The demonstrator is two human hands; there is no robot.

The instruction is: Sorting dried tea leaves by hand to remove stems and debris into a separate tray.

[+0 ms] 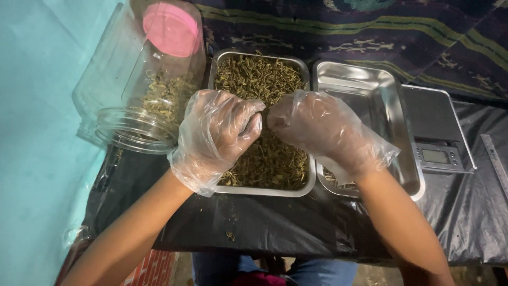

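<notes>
Over the near half of the steel tray of dried herbs [264, 159], both hands work in loose clear plastic gloves. The left hand [219, 132] is curled narrow, fingertips pinched together on what may be a small bit of herb, though it is too hidden to tell. The right hand [317, 127] is likewise bunched, just beside the left, knuckles nearly touching. The tray's long axis runs away from the person. Right of the tray sits an almost empty steel tray [370, 100], then a digital scale [436, 132]. Left of it a clear plastic jar [132, 106] lies tilted, mouth toward the person, a pink lid [170, 29] beyond.
</notes>
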